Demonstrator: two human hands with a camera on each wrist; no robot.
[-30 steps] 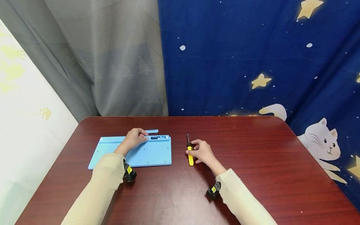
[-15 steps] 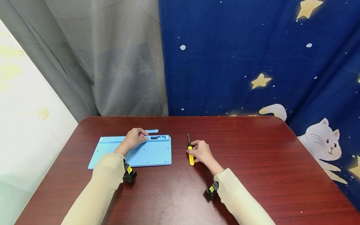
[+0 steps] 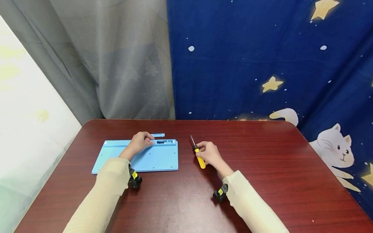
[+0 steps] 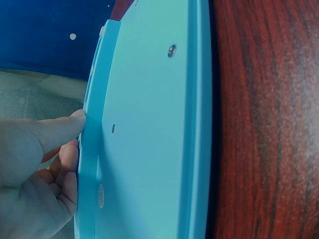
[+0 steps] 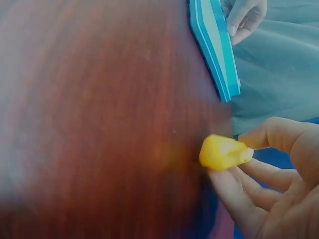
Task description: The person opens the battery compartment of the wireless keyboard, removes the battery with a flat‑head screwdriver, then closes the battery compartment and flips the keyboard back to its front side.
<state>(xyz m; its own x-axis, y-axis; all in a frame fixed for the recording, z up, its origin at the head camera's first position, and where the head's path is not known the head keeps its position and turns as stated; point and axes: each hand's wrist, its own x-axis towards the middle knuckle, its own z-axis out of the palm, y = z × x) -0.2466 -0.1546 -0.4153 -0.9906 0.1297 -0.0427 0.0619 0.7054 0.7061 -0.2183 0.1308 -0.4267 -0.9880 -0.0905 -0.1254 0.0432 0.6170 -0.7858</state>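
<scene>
A light-blue keyboard (image 3: 161,160) lies underside up on the table's left half, small screws dotting its back. Near the right end of its raised far ridge a small battery compartment (image 3: 162,142) is uncovered. My left hand (image 3: 140,142) grips that ridge just left of the compartment; in the left wrist view the thumb (image 4: 65,129) lies along the edge with the other fingers curled beside it. In my right hand (image 3: 210,154) a yellow-handled screwdriver (image 3: 201,161) is pinched between thumb and fingers, its shaft pointing away and leftward. The right wrist view shows its handle end close up.
Just beyond the keyboard lies a small blue battery cover (image 3: 158,135). The red-brown wooden table (image 3: 262,161) extends well to the right of both hands. Grey and blue curtains (image 3: 221,64) hang behind its far edge.
The screwdriver has turned in my right hand, its tip swinging left and its handle end right. My left hand and the keyboard stay in place.
</scene>
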